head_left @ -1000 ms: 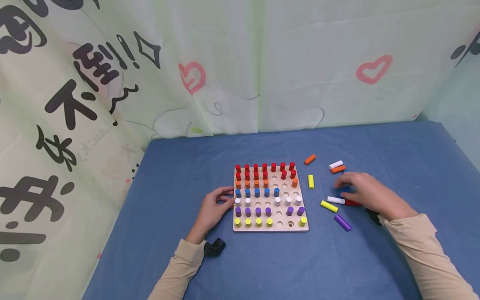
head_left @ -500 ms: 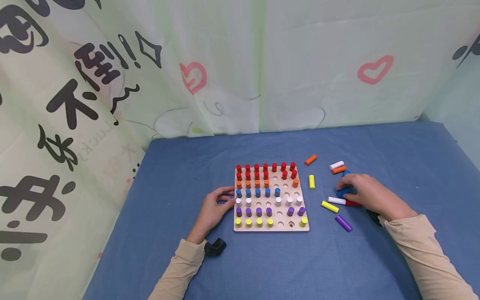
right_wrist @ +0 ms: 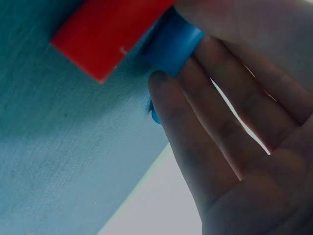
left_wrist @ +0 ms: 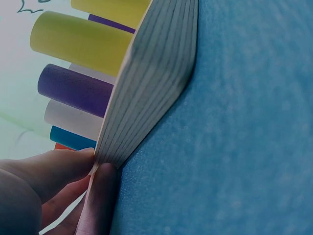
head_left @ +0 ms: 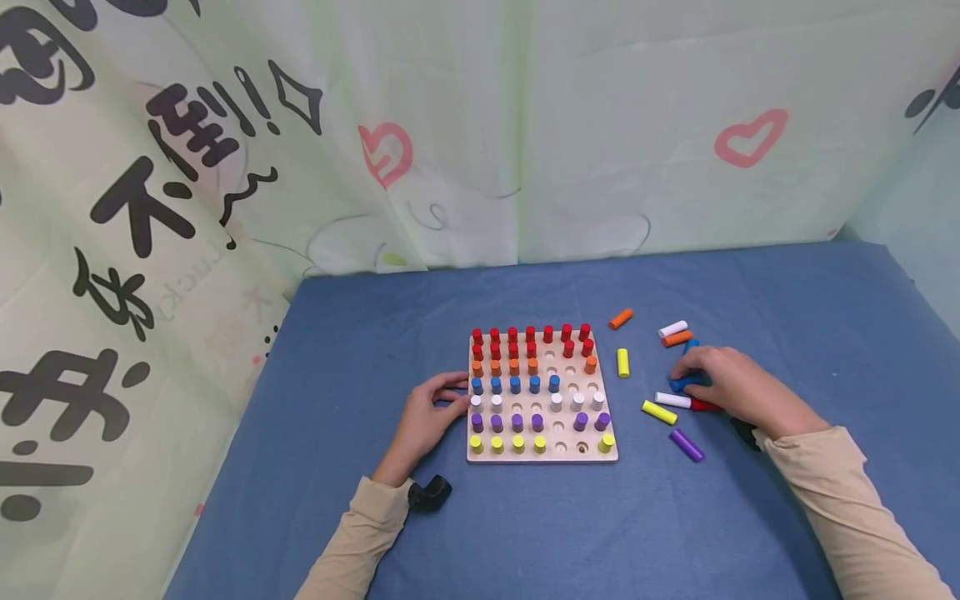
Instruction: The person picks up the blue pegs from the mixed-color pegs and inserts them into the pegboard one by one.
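Note:
A wooden pegboard (head_left: 542,457) with rows of colored pegs lies mid-table. My left hand (head_left: 429,421) is at its left edge; in the left wrist view, thumb and finger (left_wrist: 100,196) hold the board's rim near yellow, purple and white pegs. Right of the board, my right hand (head_left: 727,382) pinches a blue peg (head_left: 684,383) low over the cloth. The right wrist view shows this blue peg (right_wrist: 173,43) between thumb and fingers, beside a red peg (right_wrist: 105,36). A second blue peg (head_left: 692,344) lies just behind the hand, partly covered.
Loose pegs lie around the right hand: white (head_left: 672,401), red (head_left: 705,406), yellow (head_left: 659,412), purple (head_left: 686,445), another yellow (head_left: 623,363), and orange (head_left: 621,318). A white peg (head_left: 672,328) and an orange peg (head_left: 677,338) lie farther back. A printed curtain (head_left: 570,167) hangs behind the table.
The blue peg under my right hand has shifted slightly and turned, and the fingers have moved a little with it. My left hand and the pegboard stay in place.

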A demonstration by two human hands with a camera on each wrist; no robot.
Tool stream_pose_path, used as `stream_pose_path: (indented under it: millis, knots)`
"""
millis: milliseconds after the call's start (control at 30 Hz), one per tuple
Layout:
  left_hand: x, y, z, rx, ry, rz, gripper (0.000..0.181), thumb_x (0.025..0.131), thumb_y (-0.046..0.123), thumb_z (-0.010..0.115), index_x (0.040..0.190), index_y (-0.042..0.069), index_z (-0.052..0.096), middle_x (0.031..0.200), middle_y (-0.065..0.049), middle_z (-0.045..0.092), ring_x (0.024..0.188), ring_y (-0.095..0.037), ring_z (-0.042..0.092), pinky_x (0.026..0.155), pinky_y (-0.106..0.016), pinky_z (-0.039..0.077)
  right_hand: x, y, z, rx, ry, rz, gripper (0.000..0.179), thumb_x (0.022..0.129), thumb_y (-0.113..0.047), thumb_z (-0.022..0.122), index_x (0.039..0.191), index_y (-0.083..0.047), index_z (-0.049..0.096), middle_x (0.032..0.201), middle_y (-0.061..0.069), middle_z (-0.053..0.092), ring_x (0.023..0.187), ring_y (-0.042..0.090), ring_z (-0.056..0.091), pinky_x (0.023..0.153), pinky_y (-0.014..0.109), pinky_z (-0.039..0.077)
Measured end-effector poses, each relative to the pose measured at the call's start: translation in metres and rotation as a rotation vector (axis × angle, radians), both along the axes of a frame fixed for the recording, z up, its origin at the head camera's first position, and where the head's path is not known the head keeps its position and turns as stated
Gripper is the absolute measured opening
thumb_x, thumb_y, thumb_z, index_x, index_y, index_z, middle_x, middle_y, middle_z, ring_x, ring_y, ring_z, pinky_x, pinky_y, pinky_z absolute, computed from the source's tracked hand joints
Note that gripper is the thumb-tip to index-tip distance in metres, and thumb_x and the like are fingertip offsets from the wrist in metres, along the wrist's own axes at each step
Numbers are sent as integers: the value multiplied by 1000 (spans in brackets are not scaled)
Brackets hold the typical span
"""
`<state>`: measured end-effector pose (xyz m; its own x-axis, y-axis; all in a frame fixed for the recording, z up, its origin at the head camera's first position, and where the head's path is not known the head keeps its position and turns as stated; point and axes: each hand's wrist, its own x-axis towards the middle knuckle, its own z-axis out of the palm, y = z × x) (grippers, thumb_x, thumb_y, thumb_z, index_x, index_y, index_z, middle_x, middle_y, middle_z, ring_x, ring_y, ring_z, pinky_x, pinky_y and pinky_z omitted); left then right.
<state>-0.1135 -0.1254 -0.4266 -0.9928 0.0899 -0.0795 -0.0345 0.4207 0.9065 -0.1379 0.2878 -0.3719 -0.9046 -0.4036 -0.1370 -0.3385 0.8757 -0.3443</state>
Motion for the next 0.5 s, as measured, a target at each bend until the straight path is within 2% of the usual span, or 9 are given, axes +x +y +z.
stream_pose_path:
  millis: [500]
  knots:
    - [1, 0, 1, -1, 3, 1, 36, 92, 12, 70, 128, 10, 65, 117, -7, 70, 94, -17, 67, 79, -31, 56, -1, -3, 6, -20, -1, -8, 18, 81, -2, 78, 99, 0, 73, 100, 15, 71, 92, 33, 64, 83, 54, 52]
